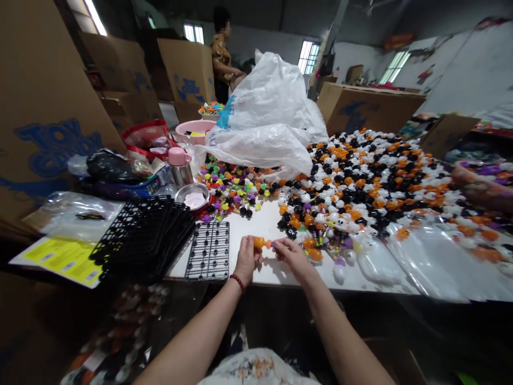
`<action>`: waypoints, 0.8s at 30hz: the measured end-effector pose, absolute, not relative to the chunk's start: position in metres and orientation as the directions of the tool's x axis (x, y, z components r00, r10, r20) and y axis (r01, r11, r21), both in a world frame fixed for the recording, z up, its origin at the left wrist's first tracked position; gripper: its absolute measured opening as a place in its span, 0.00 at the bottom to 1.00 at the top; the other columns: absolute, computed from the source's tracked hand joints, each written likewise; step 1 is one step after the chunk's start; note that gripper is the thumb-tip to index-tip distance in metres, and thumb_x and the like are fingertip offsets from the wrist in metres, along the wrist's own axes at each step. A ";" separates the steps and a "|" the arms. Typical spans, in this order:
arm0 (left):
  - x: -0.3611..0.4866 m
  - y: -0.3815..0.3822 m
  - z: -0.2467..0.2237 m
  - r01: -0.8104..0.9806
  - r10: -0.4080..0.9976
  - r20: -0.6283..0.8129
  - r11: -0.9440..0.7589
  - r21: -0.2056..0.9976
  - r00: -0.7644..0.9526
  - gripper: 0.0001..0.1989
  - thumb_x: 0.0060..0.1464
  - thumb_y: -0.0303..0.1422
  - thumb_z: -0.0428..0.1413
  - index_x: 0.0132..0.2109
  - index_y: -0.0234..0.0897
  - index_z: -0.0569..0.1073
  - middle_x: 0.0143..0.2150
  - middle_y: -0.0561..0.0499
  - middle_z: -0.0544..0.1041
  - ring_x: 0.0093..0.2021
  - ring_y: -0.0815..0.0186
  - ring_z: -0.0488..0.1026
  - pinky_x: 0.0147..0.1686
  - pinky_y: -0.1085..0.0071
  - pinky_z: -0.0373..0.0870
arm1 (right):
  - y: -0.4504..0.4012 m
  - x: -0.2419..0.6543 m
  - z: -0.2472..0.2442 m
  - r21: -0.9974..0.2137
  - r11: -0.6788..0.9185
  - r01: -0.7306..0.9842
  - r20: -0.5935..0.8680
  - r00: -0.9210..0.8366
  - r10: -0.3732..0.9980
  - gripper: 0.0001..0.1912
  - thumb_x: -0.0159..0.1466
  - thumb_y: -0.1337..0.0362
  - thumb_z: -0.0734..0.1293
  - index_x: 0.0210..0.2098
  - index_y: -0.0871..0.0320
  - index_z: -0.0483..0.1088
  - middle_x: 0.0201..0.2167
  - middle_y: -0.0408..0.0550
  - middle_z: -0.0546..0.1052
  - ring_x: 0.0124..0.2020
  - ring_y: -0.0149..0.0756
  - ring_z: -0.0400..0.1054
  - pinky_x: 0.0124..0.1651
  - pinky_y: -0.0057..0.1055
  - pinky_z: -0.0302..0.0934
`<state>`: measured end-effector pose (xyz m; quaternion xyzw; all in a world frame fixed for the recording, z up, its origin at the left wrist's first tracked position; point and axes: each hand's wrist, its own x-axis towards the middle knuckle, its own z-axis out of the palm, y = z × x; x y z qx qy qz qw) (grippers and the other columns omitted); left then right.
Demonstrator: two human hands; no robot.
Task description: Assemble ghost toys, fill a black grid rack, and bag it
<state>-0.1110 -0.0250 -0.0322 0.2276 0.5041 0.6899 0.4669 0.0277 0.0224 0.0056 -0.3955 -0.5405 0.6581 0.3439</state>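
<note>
In front of me, over the white tabletop (pixel 274 216), my left hand (pixel 246 260) is closed around a small orange plastic toy (pixel 258 242). My right hand (pixel 294 258) pinches the purple end of a small piece (pixel 273 244) that lines up with the toy's right side. Whether the two parts are joined or only touching, I cannot tell. Left of my hands lies a black plastic grid rack (pixel 207 252). Close to my right hand are orange, black and white plastic heads (pixel 308 219) and several small colourful pieces (pixel 336 251).
A large heap of plastic heads (pixel 372 176) covers the right side, with clear bags (pixel 425 256) in front. Behind are a white sack (pixel 272 107) and mixed small toys (pixel 236 192). Stacked black racks (pixel 140 235), a pink-lidded flask (pixel 180 166) and a metal bowl (pixel 192 190) stand left. A person (pixel 222 59) stands behind.
</note>
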 end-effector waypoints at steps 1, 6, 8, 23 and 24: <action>-0.112 -0.024 -0.034 -0.434 0.875 -0.147 -0.078 0.897 -0.461 0.21 0.57 0.54 0.49 0.40 0.40 0.62 0.26 0.59 0.65 0.16 0.77 0.57 0.16 0.79 0.58 | 0.025 0.029 0.006 -0.982 -0.182 -0.044 -0.145 -0.440 0.886 0.22 0.51 0.47 0.75 0.34 0.58 0.74 0.27 0.42 0.75 0.26 0.28 0.65 0.31 0.26 0.59; -0.116 -0.021 -0.040 -0.474 0.900 -0.114 -0.111 0.873 -0.421 0.21 0.57 0.52 0.52 0.43 0.38 0.63 0.29 0.57 0.68 0.18 0.77 0.61 0.22 0.77 0.66 | 0.041 0.037 0.010 -0.982 -0.172 -0.074 -0.128 -0.403 0.906 0.24 0.48 0.48 0.77 0.35 0.58 0.75 0.31 0.46 0.77 0.29 0.31 0.67 0.35 0.30 0.62; -0.116 -0.021 -0.040 -0.482 0.903 -0.121 -0.103 0.870 -0.412 0.21 0.56 0.51 0.53 0.42 0.38 0.63 0.28 0.58 0.69 0.18 0.78 0.60 0.23 0.77 0.66 | 0.057 0.048 0.015 -0.993 -0.096 -0.075 -0.071 -0.284 0.956 0.24 0.49 0.47 0.75 0.37 0.58 0.74 0.31 0.46 0.77 0.28 0.32 0.67 0.35 0.32 0.63; -0.116 -0.021 -0.044 -0.465 0.919 -0.154 -0.035 0.885 -0.362 0.22 0.51 0.52 0.58 0.35 0.36 0.65 0.25 0.58 0.67 0.18 0.78 0.61 0.19 0.79 0.61 | 0.152 -0.074 0.022 -0.142 0.658 0.739 0.149 -0.641 0.753 0.24 0.65 0.74 0.57 0.60 0.63 0.63 0.60 0.57 0.66 0.58 0.43 0.56 0.59 0.34 0.49; -0.116 -0.021 -0.044 -0.470 0.921 -0.165 -0.021 0.882 -0.352 0.22 0.51 0.52 0.58 0.35 0.36 0.65 0.24 0.58 0.66 0.18 0.77 0.61 0.19 0.79 0.60 | 0.152 -0.086 0.019 -0.136 0.662 0.737 0.122 -0.650 0.750 0.23 0.65 0.75 0.57 0.59 0.62 0.64 0.58 0.57 0.68 0.56 0.42 0.58 0.58 0.34 0.50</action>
